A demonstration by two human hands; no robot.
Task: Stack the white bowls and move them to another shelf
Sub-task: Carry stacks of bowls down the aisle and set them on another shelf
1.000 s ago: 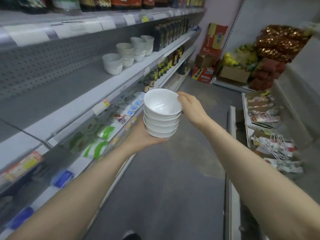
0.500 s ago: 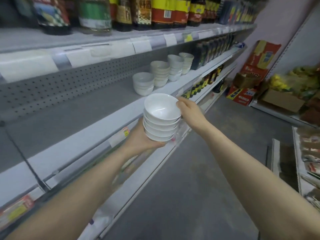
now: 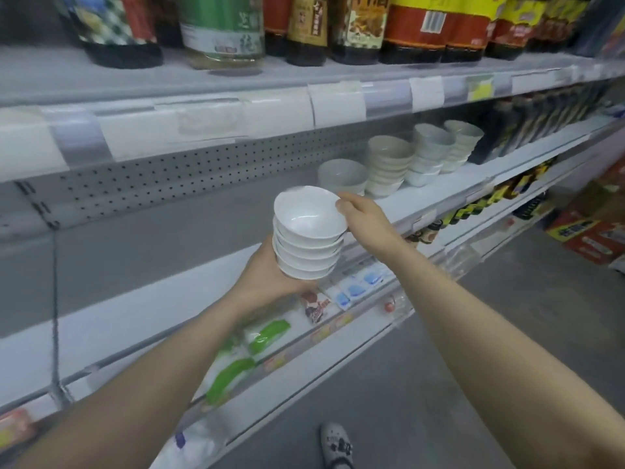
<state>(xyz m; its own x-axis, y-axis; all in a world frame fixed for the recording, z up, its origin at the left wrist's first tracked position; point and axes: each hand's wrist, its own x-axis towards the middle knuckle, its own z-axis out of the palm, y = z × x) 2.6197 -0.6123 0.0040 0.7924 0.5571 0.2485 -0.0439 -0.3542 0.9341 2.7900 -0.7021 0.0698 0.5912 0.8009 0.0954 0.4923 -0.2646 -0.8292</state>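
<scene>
Cool, even light fills the aisle, soft and rather dim, with no hard shadows. The upper shelf (image 3: 338, 99) throws a grey shade over the back of the shelf below (image 3: 152, 252). The white bowls (image 3: 306, 218) I carry glow palest, with a faint sheen inside the top one and a smeared rim. The bottles (image 3: 223, 32) overhead are blurred, their labels hardly legible. The wide lens bows the shelf edges and stretches my forearms (image 3: 507, 367) toward the lower corners.

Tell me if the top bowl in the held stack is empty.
Empty: the top bowl shows only its bare white inside.
</scene>
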